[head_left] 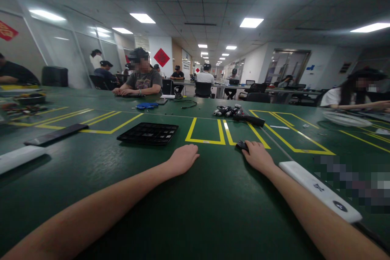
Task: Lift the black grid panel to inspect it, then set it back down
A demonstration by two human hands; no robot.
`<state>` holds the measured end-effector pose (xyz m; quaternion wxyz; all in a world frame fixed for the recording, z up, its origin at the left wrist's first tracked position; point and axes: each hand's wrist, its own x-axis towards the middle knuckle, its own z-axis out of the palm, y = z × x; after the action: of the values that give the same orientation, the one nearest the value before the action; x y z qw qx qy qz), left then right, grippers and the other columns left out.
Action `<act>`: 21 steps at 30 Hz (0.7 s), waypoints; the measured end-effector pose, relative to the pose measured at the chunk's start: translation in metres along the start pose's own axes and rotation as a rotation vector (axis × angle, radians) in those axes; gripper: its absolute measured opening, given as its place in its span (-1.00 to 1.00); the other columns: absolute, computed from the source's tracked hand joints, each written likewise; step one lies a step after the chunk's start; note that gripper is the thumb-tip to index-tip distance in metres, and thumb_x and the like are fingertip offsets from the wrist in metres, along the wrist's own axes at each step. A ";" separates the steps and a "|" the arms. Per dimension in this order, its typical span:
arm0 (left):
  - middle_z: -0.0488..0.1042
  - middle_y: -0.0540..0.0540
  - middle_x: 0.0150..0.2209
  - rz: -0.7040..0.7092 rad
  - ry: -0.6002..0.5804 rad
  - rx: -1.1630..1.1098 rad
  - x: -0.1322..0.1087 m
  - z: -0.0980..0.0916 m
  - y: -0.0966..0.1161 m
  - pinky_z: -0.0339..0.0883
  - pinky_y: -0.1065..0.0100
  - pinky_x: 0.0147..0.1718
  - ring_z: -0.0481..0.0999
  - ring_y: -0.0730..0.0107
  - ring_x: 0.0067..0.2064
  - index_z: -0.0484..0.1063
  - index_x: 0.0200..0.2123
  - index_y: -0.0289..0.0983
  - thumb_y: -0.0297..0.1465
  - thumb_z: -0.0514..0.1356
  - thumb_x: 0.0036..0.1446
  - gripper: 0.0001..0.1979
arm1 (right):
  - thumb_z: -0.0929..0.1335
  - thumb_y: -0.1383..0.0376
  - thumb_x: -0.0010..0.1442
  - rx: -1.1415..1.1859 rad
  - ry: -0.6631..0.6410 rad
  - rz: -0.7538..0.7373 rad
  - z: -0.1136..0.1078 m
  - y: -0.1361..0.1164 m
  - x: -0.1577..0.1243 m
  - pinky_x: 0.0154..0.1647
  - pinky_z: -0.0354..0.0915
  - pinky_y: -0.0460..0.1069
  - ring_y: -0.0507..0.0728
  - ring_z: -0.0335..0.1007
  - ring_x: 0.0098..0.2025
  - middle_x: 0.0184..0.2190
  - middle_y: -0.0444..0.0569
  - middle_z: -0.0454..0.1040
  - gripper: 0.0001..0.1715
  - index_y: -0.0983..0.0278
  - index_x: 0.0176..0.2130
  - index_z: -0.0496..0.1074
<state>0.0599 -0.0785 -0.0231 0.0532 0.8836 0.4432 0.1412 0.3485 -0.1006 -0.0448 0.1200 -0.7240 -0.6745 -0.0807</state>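
Note:
My left hand [183,158] rests on the green table with its fingers curled together. No object shows in it, though the palm side is hidden. Just left of it lies a black keypad-like tray [148,133] with a grid of square cells. My right hand [258,156] is closed over a small black computer mouse [242,145], whose front pokes out past the fingers. The mouse sits at the near edge of a yellow taped outline [230,138]. Beside my right forearm lies a white power strip [319,189].
A bundle of black cables [228,110] and a black cylinder [249,120] lie beyond my right hand. A long black bar [56,134] and a white strip [21,157] lie left. A blue item [147,106] is farther back. People sit across and to the right.

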 end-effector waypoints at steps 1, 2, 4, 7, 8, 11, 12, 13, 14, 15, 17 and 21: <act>0.40 -0.12 -0.36 -0.021 0.019 -0.079 0.002 -0.001 -0.001 0.22 0.31 -0.34 0.39 0.28 -0.32 0.34 -0.40 -0.30 -0.31 0.03 0.09 -0.81 | 0.15 0.19 0.17 0.000 -0.002 -0.001 0.000 0.000 0.000 -0.05 0.10 0.08 0.29 0.19 -0.04 -0.08 0.18 0.36 -0.51 0.39 0.02 0.25; 0.41 -0.12 -0.39 -0.071 0.043 -0.193 0.004 -0.003 -0.002 0.23 0.31 -0.37 0.40 0.30 -0.35 0.33 -0.42 -0.30 -0.30 0.05 0.07 -0.81 | 0.15 0.18 0.17 -0.002 -0.003 0.000 -0.001 0.000 0.000 -0.05 0.10 0.08 0.28 0.19 -0.04 -0.08 0.18 0.36 -0.51 0.38 0.02 0.25; 0.41 -0.11 -0.43 -0.241 0.106 -0.510 0.012 -0.011 -0.010 0.26 0.34 -0.44 0.42 0.34 -0.42 0.31 -0.44 -0.31 -0.33 0.06 0.04 -0.85 | 0.15 0.19 0.17 -0.011 -0.002 0.005 -0.001 0.000 0.000 -0.07 0.10 0.07 0.28 0.19 -0.04 -0.08 0.18 0.36 -0.52 0.38 0.02 0.25; 0.42 -0.11 -0.48 -0.530 0.277 -0.860 0.025 -0.032 -0.032 0.28 0.40 -0.50 0.43 0.41 -0.48 0.27 -0.45 -0.33 -0.46 0.04 -0.04 -0.94 | 0.16 0.20 0.17 -0.030 0.003 0.008 -0.002 0.000 0.000 -0.07 0.10 0.07 0.29 0.18 -0.03 -0.09 0.20 0.36 -0.51 0.39 0.03 0.24; 0.41 -0.10 -0.49 -0.593 0.332 -0.879 0.029 -0.040 -0.042 0.29 0.42 -0.51 0.43 0.42 -0.48 0.26 -0.47 -0.33 -0.49 0.03 -0.06 -0.95 | 0.16 0.20 0.17 -0.033 0.002 0.007 -0.002 0.000 0.000 -0.07 0.10 0.07 0.30 0.18 -0.03 -0.09 0.20 0.36 -0.51 0.39 0.03 0.24; 0.38 -0.10 -0.53 -0.688 0.422 -0.741 0.031 -0.063 -0.073 0.27 0.40 -0.51 0.44 0.32 -0.42 0.25 -0.56 -0.32 -0.45 0.06 -0.12 -0.94 | 0.15 0.20 0.17 -0.029 -0.009 0.014 -0.003 0.002 0.000 -0.08 0.10 0.07 0.30 0.18 -0.02 -0.08 0.19 0.36 -0.51 0.38 0.03 0.24; 0.39 -0.12 -0.51 -0.703 0.442 -0.679 0.029 -0.069 -0.084 0.28 0.37 -0.47 0.44 0.22 -0.34 0.25 -0.58 -0.32 -0.42 0.10 -0.15 -0.92 | 0.15 0.19 0.17 -0.028 -0.011 0.018 -0.003 0.002 0.000 -0.08 0.11 0.07 0.30 0.17 -0.02 -0.07 0.19 0.36 -0.51 0.38 0.03 0.24; 0.41 -0.17 -0.47 -0.716 0.465 -0.592 0.026 -0.073 -0.094 0.29 0.32 -0.41 0.43 0.10 -0.24 0.27 -0.59 -0.31 -0.38 0.15 -0.19 -0.88 | 0.15 0.19 0.17 -0.027 -0.012 0.022 -0.002 0.003 0.001 -0.08 0.11 0.07 0.30 0.17 -0.02 -0.07 0.19 0.36 -0.51 0.38 0.04 0.24; 0.43 -0.22 -0.40 -0.729 0.472 -0.469 0.023 -0.076 -0.104 0.29 0.25 -0.33 0.39 -0.03 -0.14 0.30 -0.58 -0.32 -0.34 0.19 -0.24 -0.83 | 0.15 0.19 0.17 -0.026 -0.012 0.024 -0.002 0.003 0.001 -0.08 0.11 0.07 0.30 0.17 -0.02 -0.07 0.18 0.36 -0.51 0.37 0.04 0.24; 0.44 -0.29 -0.33 -0.746 0.442 -0.323 0.019 -0.077 -0.113 0.27 0.18 -0.25 0.33 -0.15 -0.07 0.33 -0.56 -0.33 -0.29 0.22 -0.28 -0.78 | 0.15 0.19 0.17 -0.027 -0.009 0.025 -0.002 0.003 0.001 -0.08 0.11 0.07 0.29 0.17 -0.02 -0.07 0.18 0.36 -0.51 0.37 0.03 0.24; 0.43 -0.41 -0.23 -0.774 0.288 -0.032 0.014 -0.077 -0.128 0.20 0.03 -0.17 0.28 -0.29 -0.02 0.39 -0.51 -0.36 -0.18 0.23 -0.29 -0.66 | 0.16 0.19 0.17 -0.027 -0.008 0.025 -0.001 0.002 0.002 -0.08 0.12 0.07 0.29 0.18 -0.03 -0.07 0.17 0.36 -0.51 0.37 0.03 0.24; 0.41 -0.44 -0.12 -0.794 -0.010 0.202 0.010 -0.073 -0.140 0.19 -0.01 -0.17 0.33 -0.25 -0.04 0.46 -0.41 -0.35 -0.05 0.12 -0.16 -0.54 | 0.16 0.19 0.16 -0.020 -0.015 0.029 -0.001 0.002 0.001 -0.08 0.13 0.08 0.29 0.18 -0.03 -0.07 0.18 0.36 -0.51 0.37 0.03 0.24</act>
<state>-0.0637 0.0119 0.0177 0.0188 0.6453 0.7612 0.0612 0.3510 -0.1004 -0.0443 0.1089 -0.7353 -0.6641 -0.0803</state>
